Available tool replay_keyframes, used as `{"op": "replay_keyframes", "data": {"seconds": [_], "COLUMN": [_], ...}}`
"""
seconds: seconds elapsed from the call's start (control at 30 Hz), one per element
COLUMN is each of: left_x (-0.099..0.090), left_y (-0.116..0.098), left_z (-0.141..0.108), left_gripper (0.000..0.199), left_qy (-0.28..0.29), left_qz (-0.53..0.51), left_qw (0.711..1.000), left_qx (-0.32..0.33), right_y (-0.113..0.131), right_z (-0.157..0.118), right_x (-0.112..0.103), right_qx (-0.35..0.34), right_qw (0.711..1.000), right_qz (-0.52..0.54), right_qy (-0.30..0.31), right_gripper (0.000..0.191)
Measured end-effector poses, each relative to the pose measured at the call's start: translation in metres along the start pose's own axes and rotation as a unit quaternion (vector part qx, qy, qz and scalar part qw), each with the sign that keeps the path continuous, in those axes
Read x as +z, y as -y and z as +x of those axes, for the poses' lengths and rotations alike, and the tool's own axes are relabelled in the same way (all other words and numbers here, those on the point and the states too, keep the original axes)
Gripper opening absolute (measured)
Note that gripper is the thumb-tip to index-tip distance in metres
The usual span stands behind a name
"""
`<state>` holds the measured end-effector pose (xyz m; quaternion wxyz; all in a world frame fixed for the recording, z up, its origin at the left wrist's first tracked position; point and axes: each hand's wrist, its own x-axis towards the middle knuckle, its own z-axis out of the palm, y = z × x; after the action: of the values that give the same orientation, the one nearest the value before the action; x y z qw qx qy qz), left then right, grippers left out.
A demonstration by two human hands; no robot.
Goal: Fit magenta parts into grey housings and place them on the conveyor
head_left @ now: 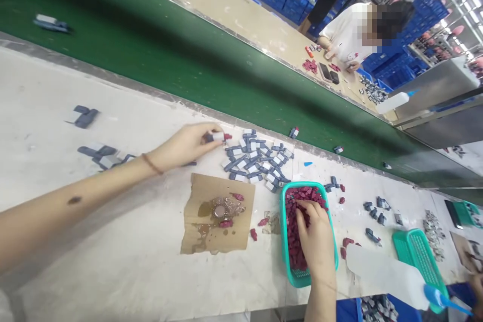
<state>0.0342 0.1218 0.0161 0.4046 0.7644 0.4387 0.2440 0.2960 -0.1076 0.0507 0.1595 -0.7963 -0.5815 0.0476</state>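
My left hand (190,145) is raised at the near side of the belt, pinching a small grey-and-white plastic part (217,136) with a dark red tip. Just right of it lies a pile of similar grey-and-white parts (251,160). My right hand (317,234) reaches into a teal plastic basket (284,246) full of small dark red pieces (296,249). Its thumb and index finger come together over the pieces; whatever is between them is hidden. Between my hands lies a piece of cardboard (192,234) with a wet-looking puddle, a round cap-like thing (219,211) and red pieces.
A green conveyor belt (158,55) runs behind the table, carrying scattered parts. At right are a white squeeze bottle (388,271) with a blue nozzle and another teal basket (405,249). Grey parts (85,116) lie at left. A co-worker (352,35) sits across the belt.
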Motion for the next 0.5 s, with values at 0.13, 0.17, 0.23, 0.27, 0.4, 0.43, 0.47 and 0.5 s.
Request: {"op": "replay_keyframes", "data": {"seconds": [0.13, 0.17, 0.23, 0.27, 0.4, 0.43, 0.47, 0.5], "left_x": [0.003, 0.004, 0.005, 0.005, -0.007, -0.012, -0.018, -0.024], "left_y": [0.011, 0.014, 0.019, 0.021, 0.032, 0.034, 0.036, 0.039], "left_z": [0.063, 0.073, 0.085, 0.087, 0.065, 0.054, 0.043, 0.032], "left_gripper": [0.035, 0.037, 0.041, 0.042, 0.036, 0.034, 0.034, 0.034], "left_qy": [-0.074, -0.084, -0.097, -0.100, -0.077, -0.065, -0.052, -0.039], "left_qz": [0.072, 0.080, 0.101, 0.115, 0.161, 0.170, 0.177, 0.183], "left_qw": [0.994, 0.993, 0.990, 0.988, 0.981, 0.980, 0.979, 0.978], "left_qx": [0.029, 0.030, 0.034, 0.039, 0.072, 0.080, 0.086, 0.090], "right_y": [-0.016, -0.016, -0.018, -0.020, -0.032, -0.035, -0.038, -0.039], "right_z": [0.009, 0.011, 0.014, 0.016, 0.021, 0.022, 0.024, 0.025], "right_x": [0.014, 0.017, 0.022, 0.023, 0.025, 0.024, 0.023, 0.023], "right_qx": [-0.062, -0.076, -0.102, -0.114, -0.159, -0.165, -0.167, -0.164], "right_qw": [0.989, 0.984, 0.972, 0.967, 0.962, 0.965, 0.969, 0.974], "right_qz": [-0.132, -0.162, -0.210, -0.226, -0.220, -0.203, -0.182, -0.156], "right_qy": [0.021, 0.020, 0.015, 0.013, 0.011, 0.011, 0.012, 0.012], "right_gripper": [0.029, 0.030, 0.030, 0.029, 0.026, 0.025, 0.025, 0.025]}}
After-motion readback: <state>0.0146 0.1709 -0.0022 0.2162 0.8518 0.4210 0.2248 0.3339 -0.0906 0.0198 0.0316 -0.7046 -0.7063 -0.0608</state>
